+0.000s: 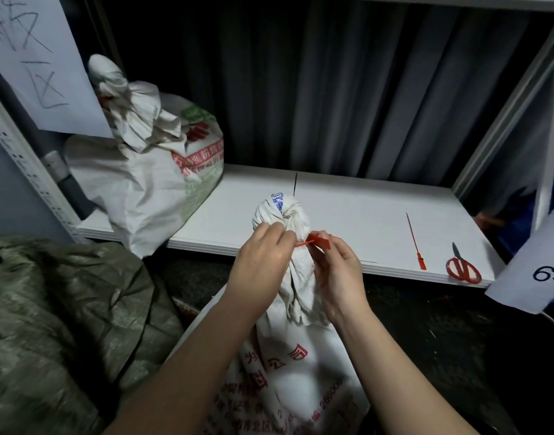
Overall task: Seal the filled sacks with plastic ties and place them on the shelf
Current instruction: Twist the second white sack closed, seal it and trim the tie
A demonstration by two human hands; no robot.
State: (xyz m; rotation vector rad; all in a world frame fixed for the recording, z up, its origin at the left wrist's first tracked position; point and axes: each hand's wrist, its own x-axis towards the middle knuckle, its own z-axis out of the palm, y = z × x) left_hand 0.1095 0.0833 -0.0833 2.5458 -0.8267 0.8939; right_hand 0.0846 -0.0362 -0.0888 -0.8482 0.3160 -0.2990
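While left hand [263, 246] pinches the twisted neck of the white sack [288, 350] at frame centre, right hand [338, 271] pinches the red plastic tie [316, 240] there; spare tie [415, 243], scissors [462, 267] on shelf [348, 221], right.

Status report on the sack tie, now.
Both hands at the neck of the sack: left hand pinching the bunched cloth, right hand pinching the red tie. Tie not visibly cinched. Spare tie and scissors on shelf; nothing blocking.

A white paper tag [534, 268] at the shelf's right reads "6-", while the sacks' red print stays illegible.
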